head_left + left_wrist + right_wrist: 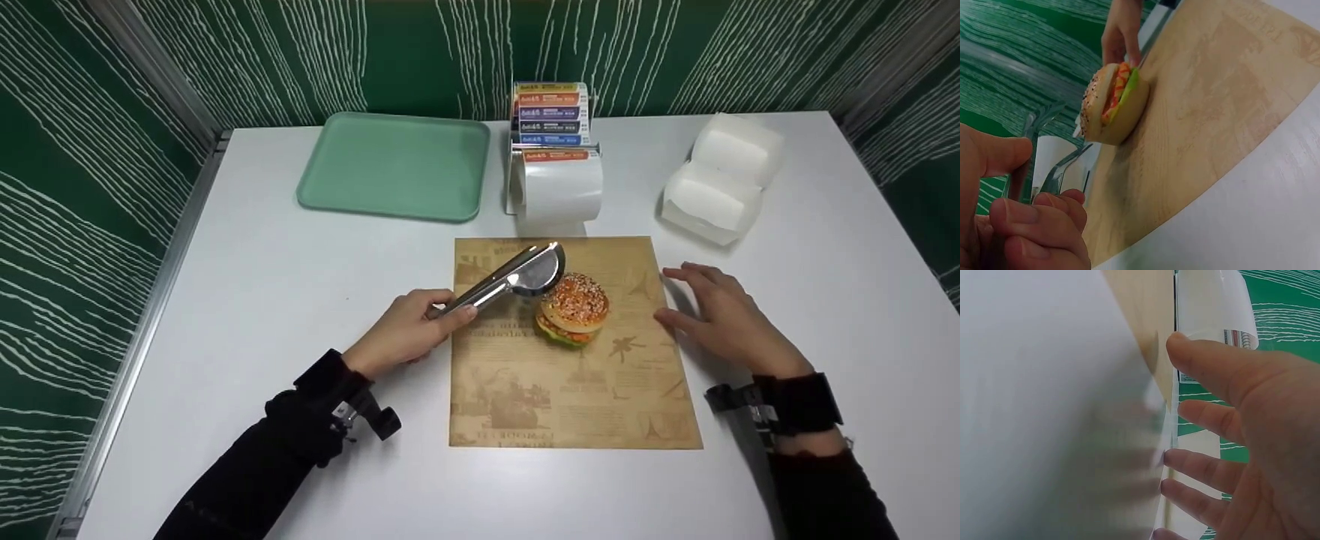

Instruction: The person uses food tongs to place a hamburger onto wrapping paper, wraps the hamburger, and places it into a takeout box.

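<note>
My left hand (409, 330) grips metal food tongs (487, 289) by their handles, thumb on one arm and fingers round the other. The tongs' broad flat heads reach over the upper left of the bun, overlapping it in the head view. A sesame-topped burger (576, 304) with lettuce and orange filling sits on a sheet of printed brown paper (585, 405). In the left wrist view the tong arms (1055, 174) stand apart, beside the burger (1112, 104). At the paper's right edge, my right hand (724, 319) rests with fingers spread, holding nothing.
A green tray (397, 169) lies at the back left. Behind the paper stands a rack with a white roll (562, 187) and several coloured labels (551, 112). An opened white takeaway box (716, 184) is at the back right. Green patterned walls surround the white table (337, 247).
</note>
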The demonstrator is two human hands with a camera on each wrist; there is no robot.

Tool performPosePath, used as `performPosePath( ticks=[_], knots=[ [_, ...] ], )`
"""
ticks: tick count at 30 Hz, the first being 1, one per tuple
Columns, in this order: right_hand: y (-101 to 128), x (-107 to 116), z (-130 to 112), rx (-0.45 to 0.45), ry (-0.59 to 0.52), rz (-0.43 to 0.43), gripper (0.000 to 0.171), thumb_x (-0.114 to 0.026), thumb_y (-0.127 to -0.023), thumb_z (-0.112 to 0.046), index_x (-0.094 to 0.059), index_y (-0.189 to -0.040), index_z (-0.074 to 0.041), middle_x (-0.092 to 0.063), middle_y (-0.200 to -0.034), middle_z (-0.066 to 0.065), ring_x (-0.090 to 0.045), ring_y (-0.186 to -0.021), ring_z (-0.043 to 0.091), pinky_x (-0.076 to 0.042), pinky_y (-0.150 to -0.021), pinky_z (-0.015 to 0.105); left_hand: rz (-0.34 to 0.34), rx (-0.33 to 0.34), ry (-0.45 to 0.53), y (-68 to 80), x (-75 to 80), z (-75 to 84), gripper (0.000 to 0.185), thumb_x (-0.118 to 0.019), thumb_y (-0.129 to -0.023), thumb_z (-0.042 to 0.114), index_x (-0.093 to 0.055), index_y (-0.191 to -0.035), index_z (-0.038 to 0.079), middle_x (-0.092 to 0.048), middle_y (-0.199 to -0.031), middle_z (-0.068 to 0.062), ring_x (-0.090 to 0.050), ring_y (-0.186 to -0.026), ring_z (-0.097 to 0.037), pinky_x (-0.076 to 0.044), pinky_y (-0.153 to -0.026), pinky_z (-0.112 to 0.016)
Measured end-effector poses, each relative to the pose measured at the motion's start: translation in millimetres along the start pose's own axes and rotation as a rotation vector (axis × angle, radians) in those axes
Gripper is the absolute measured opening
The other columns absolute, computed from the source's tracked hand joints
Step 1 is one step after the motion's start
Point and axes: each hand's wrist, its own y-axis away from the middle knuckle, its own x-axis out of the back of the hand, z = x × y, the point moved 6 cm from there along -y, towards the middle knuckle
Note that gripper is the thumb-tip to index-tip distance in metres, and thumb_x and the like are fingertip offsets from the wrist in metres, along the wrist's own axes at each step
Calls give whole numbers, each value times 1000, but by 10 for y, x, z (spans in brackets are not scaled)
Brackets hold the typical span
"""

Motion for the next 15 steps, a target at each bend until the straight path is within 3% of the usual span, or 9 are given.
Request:
performPosePath(
  ticks=[3, 10, 15],
  knots=[
    [-2, -2, 3, 2, 2, -1, 72, -73, -102, -47, -49, -157, -8, -34, -167, 34, -29, -152, 60, -28, -114, 81, 69, -25, -37, 11, 87, 30, 34, -67, -105, 46, -71, -111, 13, -43, -61, 8, -39, -46, -9, -32, -43, -24],
    [-7, -1, 8, 12, 8, 3, 71, -74, -102, -44, -49, -157, -7, -34, -167, 35, -30, -151, 61, -29, -115, 81, 299, -176, -236, 49, 341, 137, 32, -69, -104, 45, -69, -102, 13, -48, -71, 6, -45, -61, -14, -37, -58, -30],
    [-8, -2, 6, 12, 12, 6, 71, -74, -101, -44, -50, -157, -7, -35, -167, 34, -30, -151, 60, -29, -115, 79, 410, -197, -283, 49, 521, 134, 35, -70, -103, 48, -68, -103, 12, -48, -71, 5, -46, -63, -16, -37, -59, -32]
  ],
)
